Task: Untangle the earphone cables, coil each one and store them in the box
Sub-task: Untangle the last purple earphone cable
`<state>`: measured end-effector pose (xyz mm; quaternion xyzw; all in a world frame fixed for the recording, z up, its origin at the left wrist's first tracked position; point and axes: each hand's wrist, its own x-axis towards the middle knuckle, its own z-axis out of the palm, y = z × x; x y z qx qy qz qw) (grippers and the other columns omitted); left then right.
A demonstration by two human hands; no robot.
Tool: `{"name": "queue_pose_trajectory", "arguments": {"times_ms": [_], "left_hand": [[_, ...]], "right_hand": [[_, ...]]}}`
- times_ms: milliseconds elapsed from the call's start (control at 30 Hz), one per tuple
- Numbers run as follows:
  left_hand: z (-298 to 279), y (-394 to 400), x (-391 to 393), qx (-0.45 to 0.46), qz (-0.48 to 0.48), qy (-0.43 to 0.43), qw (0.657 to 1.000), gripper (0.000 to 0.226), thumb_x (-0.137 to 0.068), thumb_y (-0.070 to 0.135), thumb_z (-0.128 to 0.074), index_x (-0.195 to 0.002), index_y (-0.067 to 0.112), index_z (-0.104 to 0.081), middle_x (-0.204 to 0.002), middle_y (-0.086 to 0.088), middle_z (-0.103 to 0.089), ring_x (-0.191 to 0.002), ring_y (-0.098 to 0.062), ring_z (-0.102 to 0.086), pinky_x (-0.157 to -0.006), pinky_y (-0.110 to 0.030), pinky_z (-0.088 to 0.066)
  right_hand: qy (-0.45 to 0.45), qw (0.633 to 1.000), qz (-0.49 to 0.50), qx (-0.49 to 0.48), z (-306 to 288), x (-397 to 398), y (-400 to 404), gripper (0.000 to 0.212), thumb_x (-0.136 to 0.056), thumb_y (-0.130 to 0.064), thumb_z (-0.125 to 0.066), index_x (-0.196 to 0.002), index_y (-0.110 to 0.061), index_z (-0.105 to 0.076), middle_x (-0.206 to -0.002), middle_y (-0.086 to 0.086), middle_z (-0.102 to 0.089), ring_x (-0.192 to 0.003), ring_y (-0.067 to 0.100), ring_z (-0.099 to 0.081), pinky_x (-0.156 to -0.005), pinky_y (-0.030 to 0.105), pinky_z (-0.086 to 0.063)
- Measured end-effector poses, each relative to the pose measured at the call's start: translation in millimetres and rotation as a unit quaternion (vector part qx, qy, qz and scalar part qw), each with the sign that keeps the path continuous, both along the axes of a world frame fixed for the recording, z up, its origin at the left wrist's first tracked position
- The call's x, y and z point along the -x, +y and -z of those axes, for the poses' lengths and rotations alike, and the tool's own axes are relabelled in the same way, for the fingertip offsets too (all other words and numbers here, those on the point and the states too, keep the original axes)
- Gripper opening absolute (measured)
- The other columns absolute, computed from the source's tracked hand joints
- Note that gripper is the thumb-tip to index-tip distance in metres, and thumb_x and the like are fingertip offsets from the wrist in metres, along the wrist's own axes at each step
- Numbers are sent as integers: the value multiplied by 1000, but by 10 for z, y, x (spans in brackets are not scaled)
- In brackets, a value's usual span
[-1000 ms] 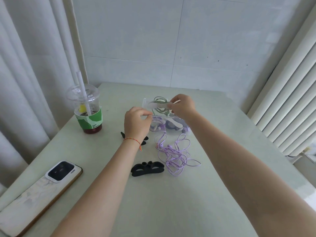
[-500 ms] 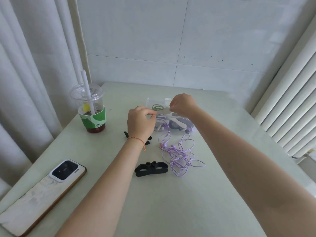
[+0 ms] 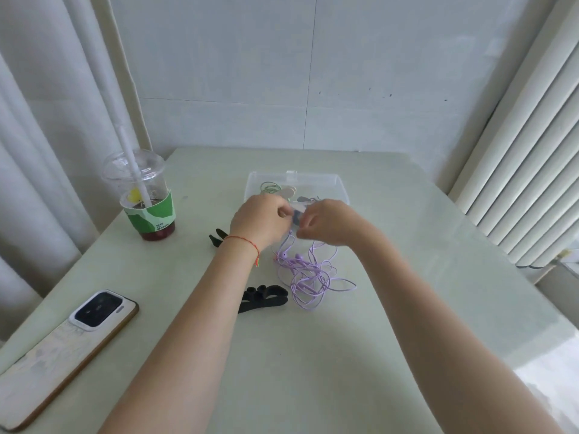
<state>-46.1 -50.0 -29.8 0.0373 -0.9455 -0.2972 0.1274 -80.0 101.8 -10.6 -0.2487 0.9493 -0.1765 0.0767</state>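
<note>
A clear plastic box (image 3: 332,180) stands at the middle back of the table, with a coiled green cable (image 3: 268,187) on a pale holder inside it. Just in front of the box, my left hand (image 3: 258,219) and my right hand (image 3: 327,225) meet, fingers curled. Both pinch the upper end of the purple earphone cable (image 3: 308,274) around a small pale-purple piece (image 3: 296,213). The remainder of that cable hangs down into a loose tangle on the table. What my fingertips hold is mostly hidden.
Two black cable holders lie near my left arm, one (image 3: 266,294) beside the tangle and one (image 3: 216,237) behind my wrist. A plastic cup with a straw (image 3: 145,198) stands at the left. A phone (image 3: 62,336) lies at the front left. The radiator (image 3: 517,183) is at the right.
My right hand has put the green coil down in the box and drawn back. Both hands have come together in front of the box on the purple cable.
</note>
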Motion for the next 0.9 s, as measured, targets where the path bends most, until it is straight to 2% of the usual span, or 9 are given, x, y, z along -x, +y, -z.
{"name": "queue_pose_trajectory", "arguments": {"times_ms": [133,267,333,433,500,600,667,800,900], "left_hand": [[76,26,16,84,66,-141,984,21,-82,25,-69,-102,28,-72,-104,5,-66,-96,-17,-62,-90,-30,-50],[128,-41,23,115,68,-150,980,25,-83,21,-70,-107,28,-69,-101,11,-49,-90,-13,-52,-85,-25,-46],[107,-67,13,61,52,-103,991,20,-83,18,-68,-102,25,-70,-96,10,-57,-87,-14,-56,-78,-24,-46],[12,-53,-4,4,43,-38,998,15,-84,16,-63,-93,25,-71,-77,11,-64,-76,-11,-58,-60,-18,-40],[-61,5,-24,-60,70,-15,996,13,-89,18,-61,-89,25,-71,-71,12,-70,-66,-6,-57,-56,-17,-40],[-172,125,-93,-175,97,-1,980,14,-96,21,-56,-87,24,-67,-58,7,-69,-40,-13,-42,-44,-21,-35],[-230,164,-123,-202,96,10,975,10,-97,22,-54,-90,20,-61,-51,3,-63,-37,-17,-44,-45,-23,-36],[-298,186,-169,-302,126,-13,945,9,-96,16,-57,-101,11,-52,-64,-15,-63,-40,-21,-54,-44,-25,-40],[-308,183,-186,-303,145,-28,942,17,-90,7,-63,-103,12,-52,-76,-10,-69,-43,-23,-59,-44,-25,-42]], "right_hand": [[-33,994,-31,-100,104,-54,41,34,-87,-30,-67,-117,-14,-67,-116,4,-66,-107,20,-60,-87,28,-45],[-45,994,-19,-101,58,-28,156,25,-86,-22,-64,-102,-4,-72,-89,14,-71,-93,27,-65,-74,29,-48],[-30,996,3,-89,19,17,244,13,-82,-20,-66,-85,-11,-74,-66,4,-64,-76,22,-62,-65,26,-46],[24,996,38,-78,-58,43,311,18,-77,-22,-67,-61,-19,-60,-61,1,-55,-68,22,-53,-52,25,-40],[59,998,36,12,-110,40,315,12,-78,-26,-68,-73,-15,-68,-72,0,-62,-74,21,-58,-60,27,-47],[3,983,-10,185,-198,-47,279,19,-78,-33,-75,-92,-21,-71,-84,-8,-70,-75,10,-64,-70,26,-51],[-30,973,-23,227,-214,-103,242,16,-80,-30,-72,-91,-20,-71,-78,-7,-73,-74,12,-67,-68,30,-55],[-25,963,4,269,-234,-120,246,13,-82,-26,-72,-81,-13,-71,-72,-1,-73,-70,19,-68,-65,32,-54],[-17,961,27,274,-248,-111,272,5,-81,-20,-69,-82,-15,-70,-72,-5,-72,-69,22,-66,-61,35,-53]]}}
